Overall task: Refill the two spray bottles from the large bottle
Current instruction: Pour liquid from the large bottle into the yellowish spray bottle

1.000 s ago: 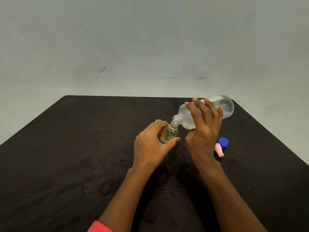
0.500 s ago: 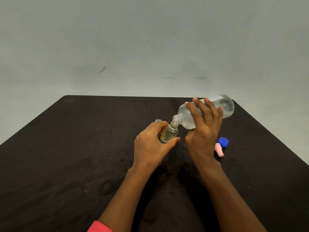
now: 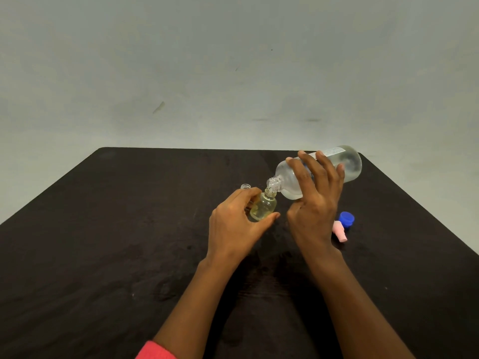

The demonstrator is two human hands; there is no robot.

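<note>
the right hand (image 3: 315, 203) wraps the large bottle (image 3: 321, 171) right of centre, fingers spread over its body, tipping it near level with its mouth on the small bottle (image 3: 263, 207). the left hand (image 3: 233, 225) pinches that small bottle between thumb and curled fingers; yellowish liquid sits in it. a second bottle's neck (image 3: 245, 187) peeks out behind the left fingers. a blue cap (image 3: 346, 219) and pink cap (image 3: 340, 231) lie right of the right hand on the dark table (image 3: 103, 242). a pale grey wall (image 3: 233, 73) fills the upper frame.
</note>
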